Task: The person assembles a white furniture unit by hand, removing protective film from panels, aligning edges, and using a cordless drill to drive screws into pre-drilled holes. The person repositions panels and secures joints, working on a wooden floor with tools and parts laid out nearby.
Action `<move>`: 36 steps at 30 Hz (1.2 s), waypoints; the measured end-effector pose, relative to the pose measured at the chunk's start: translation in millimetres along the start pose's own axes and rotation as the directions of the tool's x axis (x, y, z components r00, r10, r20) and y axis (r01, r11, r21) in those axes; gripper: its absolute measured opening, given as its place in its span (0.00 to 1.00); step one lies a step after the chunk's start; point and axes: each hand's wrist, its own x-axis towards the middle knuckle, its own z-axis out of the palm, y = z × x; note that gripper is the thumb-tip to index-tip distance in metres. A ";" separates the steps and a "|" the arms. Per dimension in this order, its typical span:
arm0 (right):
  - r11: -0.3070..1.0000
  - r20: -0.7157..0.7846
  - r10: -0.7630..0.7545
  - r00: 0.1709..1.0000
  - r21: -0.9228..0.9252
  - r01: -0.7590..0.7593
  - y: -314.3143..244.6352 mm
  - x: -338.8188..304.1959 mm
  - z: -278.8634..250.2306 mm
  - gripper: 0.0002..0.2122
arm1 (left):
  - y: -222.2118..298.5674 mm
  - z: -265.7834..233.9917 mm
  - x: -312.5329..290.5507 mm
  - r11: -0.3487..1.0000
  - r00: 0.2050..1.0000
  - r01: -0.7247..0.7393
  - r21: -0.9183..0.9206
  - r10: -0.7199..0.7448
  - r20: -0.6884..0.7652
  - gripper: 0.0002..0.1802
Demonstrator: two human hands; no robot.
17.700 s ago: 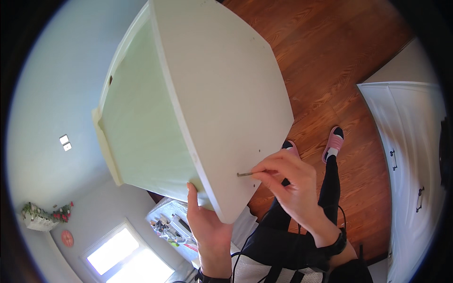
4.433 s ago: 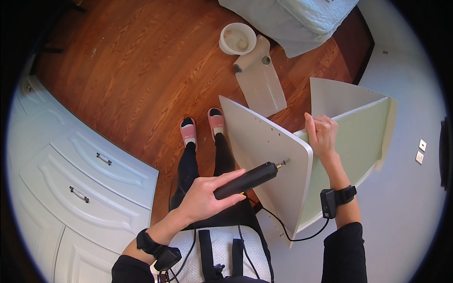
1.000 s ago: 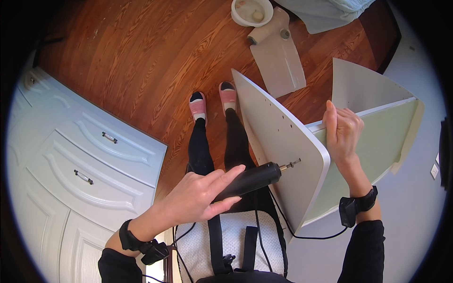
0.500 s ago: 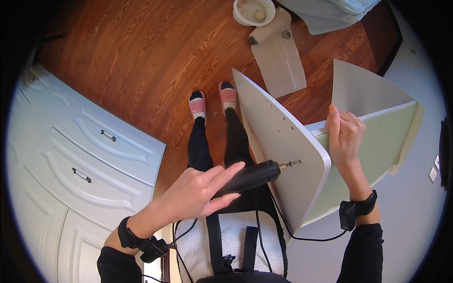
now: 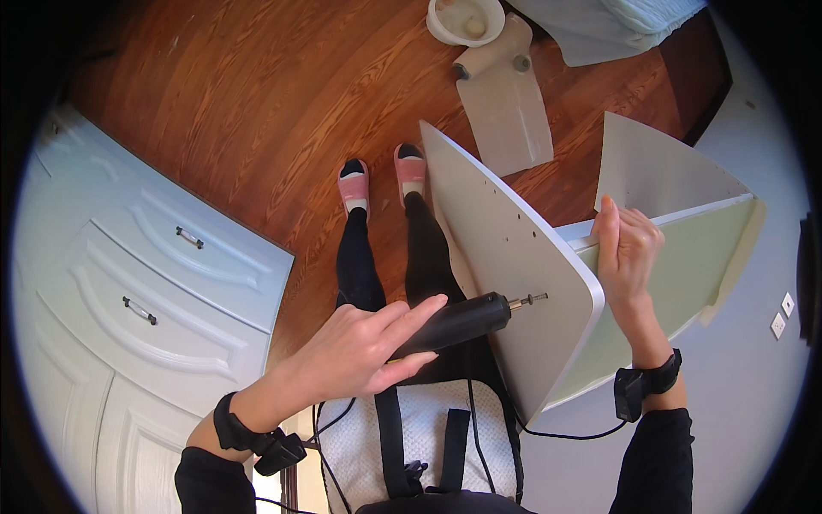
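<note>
"White cabinet carcass (image 5: 556,334) aside, what takes up the most room?"

"Reddish-brown wood-grain floor (image 5: 257,103), then a pale wall (image 5: 728,360) on the right, then a white drawer cabinet (image 5: 171,287) with dark-and-silver handles along the left."

"And where is the carcass itself?"

"Just right of the person's legs (image 5: 421,248), beside the wall. Its near side panel (image 5: 522,265) slants past the legs; a pale green panel (image 5: 693,265) runs from behind that one to a far side panel (image 5: 664,167)."

"What lies beyond?"

"A beige sheet (image 5: 505,111), partly rolled at one end, and a white bucket (image 5: 469,40) near the roll. Pink slippers (image 5: 354,184) are on the feet."

"How are the hands?"

"The right hand (image 5: 629,253) is clenched over the green panel's white upper edge, thumb raised, fingertips hidden. The left hand (image 5: 355,347) grasps a slim black electric screwdriver (image 5: 458,325), thumb underneath."

"Pointing where?"

"At the near side panel's outer face, close to its rounded corner. The silver bit (image 5: 519,303) has a small metal piece at its end; whether that touches the panel, I can't tell."
</note>
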 end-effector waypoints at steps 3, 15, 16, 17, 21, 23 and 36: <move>1.000 0.019 -0.004 1.000 -0.029 0.005 0.2 -0.6 -0.3 0.19 | 1.0 1.7 0.3 0.999 0.999 -0.047 -0.021 0.047 -0.026 0.36; 1.000 0.044 0.001 0.999 -0.021 0.000 0.4 -4.1 -2.7 0.19 | 0.4 1.6 1.5 0.998 0.997 -0.057 0.035 0.058 -0.045 0.36; 1.000 0.045 0.011 0.999 -0.021 -0.010 0.3 -4.5 -3.2 0.19 | 0.5 1.2 1.3 0.997 0.997 -0.069 0.033 0.070 -0.039 0.36; 1.000 0.043 0.019 0.999 -0.021 -0.018 -0.2 -4.7 -3.6 0.19 | 0.8 0.9 1.0 0.997 0.998 -0.063 0.034 0.064 -0.029 0.36; 0.999 0.039 0.039 0.998 -0.020 -0.038 -0.8 -5.0 -3.5 0.19 | 2.1 2.1 0.6 0.997 0.998 -0.058 -0.044 0.057 -0.029 0.36; 1.000 0.031 0.017 0.999 -0.015 -0.016 -0.4 -4.6 -2.8 0.19 | 1.9 3.1 1.1 0.998 0.997 -0.061 -0.009 0.061 -0.039 0.36; 0.999 0.028 0.031 0.999 0.003 -0.032 -1.1 -5.6 -3.4 0.20 | 1.3 5.4 0.4 0.999 0.998 -0.042 -0.001 0.042 -0.043 0.37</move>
